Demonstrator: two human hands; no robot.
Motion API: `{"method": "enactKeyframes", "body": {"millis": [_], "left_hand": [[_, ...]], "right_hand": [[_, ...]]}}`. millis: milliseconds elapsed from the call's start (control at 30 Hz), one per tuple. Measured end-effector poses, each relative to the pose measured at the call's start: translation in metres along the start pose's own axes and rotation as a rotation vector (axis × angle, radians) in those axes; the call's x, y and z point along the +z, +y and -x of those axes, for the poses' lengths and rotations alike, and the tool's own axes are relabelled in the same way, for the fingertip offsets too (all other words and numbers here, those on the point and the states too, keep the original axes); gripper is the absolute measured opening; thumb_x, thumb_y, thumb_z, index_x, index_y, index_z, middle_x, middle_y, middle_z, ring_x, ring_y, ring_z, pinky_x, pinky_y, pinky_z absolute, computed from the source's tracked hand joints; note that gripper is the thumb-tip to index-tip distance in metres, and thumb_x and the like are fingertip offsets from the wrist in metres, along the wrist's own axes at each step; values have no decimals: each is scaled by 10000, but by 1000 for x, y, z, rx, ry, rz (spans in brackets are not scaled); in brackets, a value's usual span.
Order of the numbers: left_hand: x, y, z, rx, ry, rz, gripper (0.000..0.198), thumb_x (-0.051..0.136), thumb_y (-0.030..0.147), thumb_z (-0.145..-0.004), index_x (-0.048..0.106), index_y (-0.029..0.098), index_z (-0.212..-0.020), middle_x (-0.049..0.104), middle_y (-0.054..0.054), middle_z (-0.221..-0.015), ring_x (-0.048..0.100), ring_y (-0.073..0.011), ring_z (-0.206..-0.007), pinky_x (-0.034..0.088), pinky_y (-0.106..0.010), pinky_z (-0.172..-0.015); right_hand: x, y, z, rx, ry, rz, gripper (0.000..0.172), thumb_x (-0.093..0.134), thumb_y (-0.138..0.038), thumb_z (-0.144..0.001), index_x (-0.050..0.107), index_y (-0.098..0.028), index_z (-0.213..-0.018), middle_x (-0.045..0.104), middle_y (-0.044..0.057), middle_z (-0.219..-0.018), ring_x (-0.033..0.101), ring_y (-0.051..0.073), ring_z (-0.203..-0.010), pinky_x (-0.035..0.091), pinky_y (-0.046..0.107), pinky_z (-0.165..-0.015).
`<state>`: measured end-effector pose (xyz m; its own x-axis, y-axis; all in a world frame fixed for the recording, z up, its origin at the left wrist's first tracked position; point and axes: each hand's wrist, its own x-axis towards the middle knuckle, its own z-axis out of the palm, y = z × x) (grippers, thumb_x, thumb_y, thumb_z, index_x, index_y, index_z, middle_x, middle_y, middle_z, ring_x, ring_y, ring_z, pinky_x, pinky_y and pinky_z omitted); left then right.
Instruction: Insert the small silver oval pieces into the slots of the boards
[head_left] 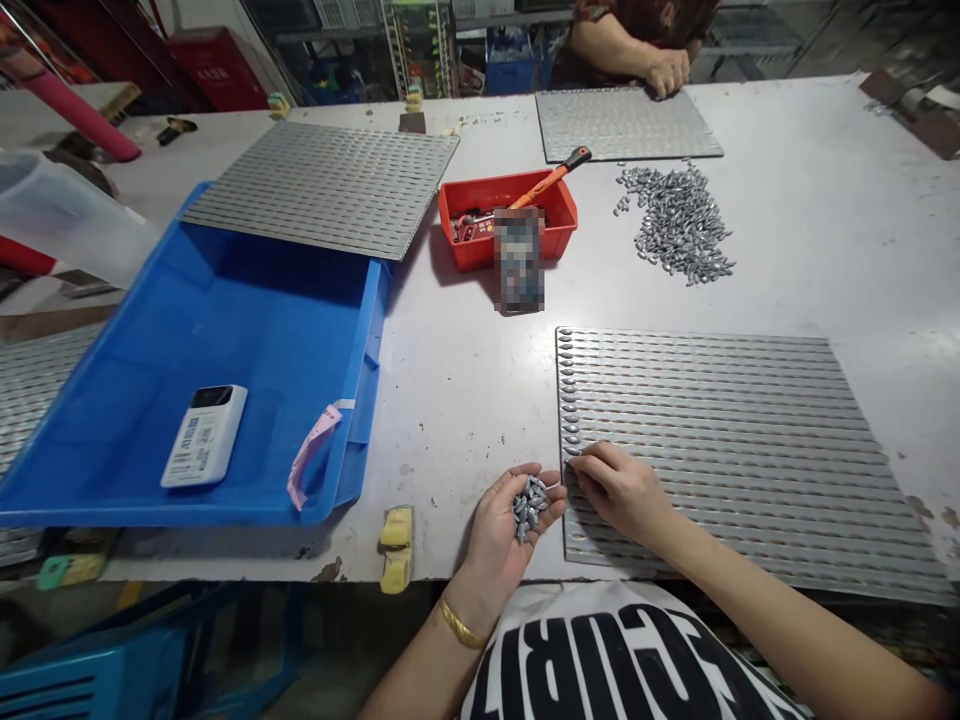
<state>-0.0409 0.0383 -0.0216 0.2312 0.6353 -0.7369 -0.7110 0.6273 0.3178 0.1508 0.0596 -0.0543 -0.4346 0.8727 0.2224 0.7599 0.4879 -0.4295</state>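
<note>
Cupped palm up, my left hand (508, 515) holds a small heap of grey metal pieces (529, 507) beside the left edge of a grooved grey plate (720, 430). My right hand (616, 487) rests over that plate's left edge, thumb and fingers pinched together at the lower end of a column of pieces (568, 385). Whatever is between those fingertips is too small to make out. The column runs down the left edge from the plate's top corner. A large loose pile of the same pieces (681, 220) lies on the table beyond the plate.
On the left, a blue bin (281, 330) holds a white device (205, 436); another grooved plate (330, 185) lies across its far end. A red tray (555, 240) with an orange-handled tool stands mid-table. Across the table, a person's hands (666, 72) rest at a further plate (630, 125).
</note>
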Motion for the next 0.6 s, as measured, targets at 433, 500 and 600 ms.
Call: {"method": "enactKeyframes", "body": {"millis": [433, 500, 600], "left_hand": [[-1, 1, 2, 1, -4, -57, 191, 592, 245, -832, 609, 138, -990, 676, -102, -898, 669, -179, -739, 549, -302, -736], [-1, 1, 3, 5, -1, -61, 188, 592, 249, -833, 609, 143, -987, 671, -91, -881, 664, -174, -732, 545, -296, -727], [-1, 1, 3, 4, -3, -63, 187, 597, 251, -829, 612, 149, -986, 664, -78, -861, 658, -166, -722, 540, -290, -717]], "right_hand": [[1, -2, -1, 93, -4, -22, 138, 467, -189, -928, 605, -193, -926, 592, 51, -839, 565, 161, -747, 421, 257, -619], [2, -2, 0, 116, 10, -15, 131, 476, -201, -924, 607, -193, -924, 597, 49, -835, 571, 162, -742, 424, 260, -624], [1, -3, -3, 135, 6, -3, 131, 484, -216, -919, 609, -192, -891, 596, 46, -815, 577, 164, -737, 422, 263, -629]]}}
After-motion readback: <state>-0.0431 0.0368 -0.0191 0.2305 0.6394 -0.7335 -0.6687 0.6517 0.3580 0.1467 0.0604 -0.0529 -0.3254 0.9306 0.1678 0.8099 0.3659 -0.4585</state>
